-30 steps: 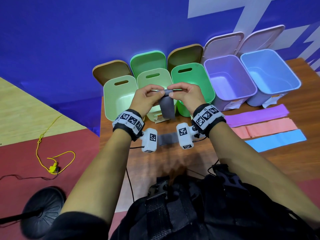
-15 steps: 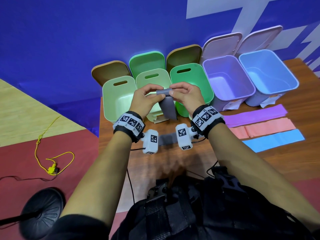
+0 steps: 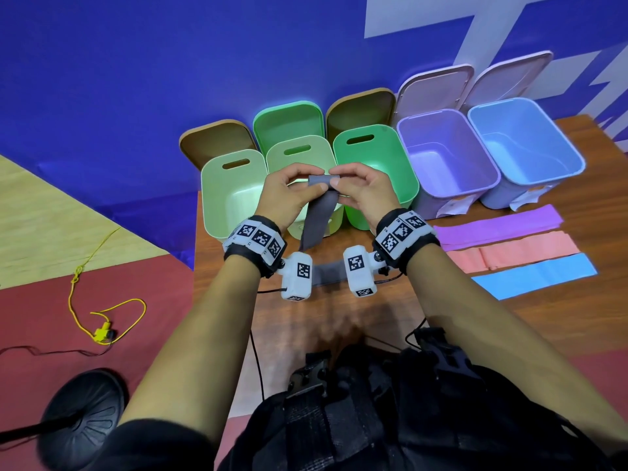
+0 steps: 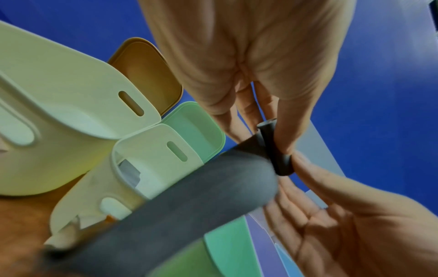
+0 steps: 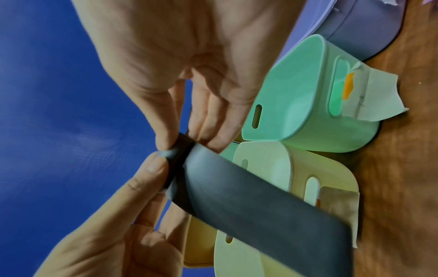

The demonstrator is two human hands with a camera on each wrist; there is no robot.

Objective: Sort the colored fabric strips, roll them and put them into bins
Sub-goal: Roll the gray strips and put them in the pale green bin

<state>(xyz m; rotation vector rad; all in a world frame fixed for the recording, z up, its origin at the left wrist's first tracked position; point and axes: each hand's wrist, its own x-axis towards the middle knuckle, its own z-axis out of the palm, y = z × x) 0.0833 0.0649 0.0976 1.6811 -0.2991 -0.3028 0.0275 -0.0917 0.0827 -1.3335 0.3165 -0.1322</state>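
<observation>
Left hand [image 3: 289,195] and right hand [image 3: 365,193] pinch the grey strip's [image 3: 317,215] rolled end; no readable writing.

Each bare forearm ends in a black wristband [image 3: 253,254] faced with white blocks printed with black-and-white square marker codes; the right wristband [image 3: 404,237] matches it. A white boxy camera module [image 3: 297,275] juts from the left band, a second module [image 3: 358,271] from the right, both bearing markers. Thin black cables [image 3: 256,351] trail to a black strapped chest harness [image 3: 373,413]. Dark short sleeves [image 3: 159,443] cover the upper arms.
</observation>
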